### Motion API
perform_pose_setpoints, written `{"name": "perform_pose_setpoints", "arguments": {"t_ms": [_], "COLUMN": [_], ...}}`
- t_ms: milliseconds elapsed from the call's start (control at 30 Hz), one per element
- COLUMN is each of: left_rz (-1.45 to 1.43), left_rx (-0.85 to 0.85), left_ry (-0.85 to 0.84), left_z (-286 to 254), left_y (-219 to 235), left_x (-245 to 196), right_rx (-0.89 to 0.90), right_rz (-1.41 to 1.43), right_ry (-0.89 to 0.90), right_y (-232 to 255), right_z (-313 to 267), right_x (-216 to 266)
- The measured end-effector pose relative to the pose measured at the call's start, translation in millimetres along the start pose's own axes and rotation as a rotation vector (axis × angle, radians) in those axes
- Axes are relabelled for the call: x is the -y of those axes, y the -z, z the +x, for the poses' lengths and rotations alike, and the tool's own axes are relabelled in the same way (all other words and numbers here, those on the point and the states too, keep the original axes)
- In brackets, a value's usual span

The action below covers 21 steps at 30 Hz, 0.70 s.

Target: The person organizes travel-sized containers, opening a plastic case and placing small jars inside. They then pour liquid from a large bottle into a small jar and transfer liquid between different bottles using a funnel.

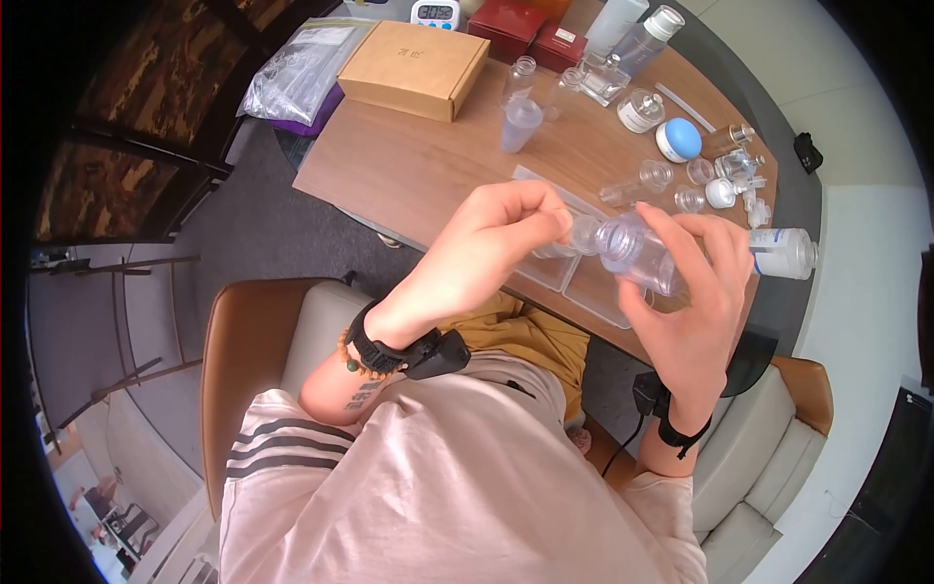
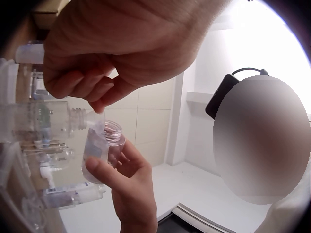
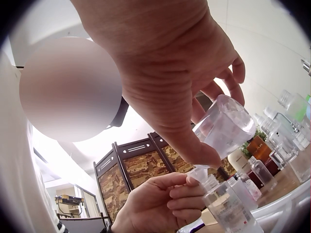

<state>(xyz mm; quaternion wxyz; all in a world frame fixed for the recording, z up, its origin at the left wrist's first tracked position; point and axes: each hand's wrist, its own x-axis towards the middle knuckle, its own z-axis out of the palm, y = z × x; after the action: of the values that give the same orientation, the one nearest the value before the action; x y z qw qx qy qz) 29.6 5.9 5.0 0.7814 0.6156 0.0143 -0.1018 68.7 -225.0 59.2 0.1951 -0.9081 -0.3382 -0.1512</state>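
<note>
My left hand pinches the rim of a small clear funnel between thumb and fingertip. The funnel sits at the threaded mouth of a clear bottle with faint print, upright below it. In my right hand is a second, wider clear bottle, uncapped and gripped around its body by thumb and fingers. This bottle is tilted, its threaded neck close over the funnel. Around the lower bottle lies a clear shallow tray near the table's front edge.
Several bottles and jars crowd the table's right side, including a blue-lidded jar and a labelled clear bottle. A frosted cup stands farther back. Beyond it are a cardboard box, a red box and a white timer.
</note>
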Motion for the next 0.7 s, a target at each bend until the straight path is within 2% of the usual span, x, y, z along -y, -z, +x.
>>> {"name": "perform_pose_setpoints", "arguments": {"t_ms": [167,467,600,700], "left_rz": [-0.005,-0.002,-0.018,-0.01], "left_rx": [-0.01,-0.035,-0.033,-0.026], "left_ry": [0.004,0.031,0.014,0.062], "left_z": [1,-1,-1,-1], "left_y": [1,0,-3,-3], "left_x": [1,-5,-7,-7], "right_rx": [-0.015,-0.027,-0.085,-0.117], "right_rz": [0.03,0.124,0.235,0.302], "right_ry": [-0.004,-0.125,-0.234,-0.318], "right_y": [-3,-10,-18,-27], "right_z": [-1,-14,-30,-45], "right_x": [-2,-7,-15,-23]}}
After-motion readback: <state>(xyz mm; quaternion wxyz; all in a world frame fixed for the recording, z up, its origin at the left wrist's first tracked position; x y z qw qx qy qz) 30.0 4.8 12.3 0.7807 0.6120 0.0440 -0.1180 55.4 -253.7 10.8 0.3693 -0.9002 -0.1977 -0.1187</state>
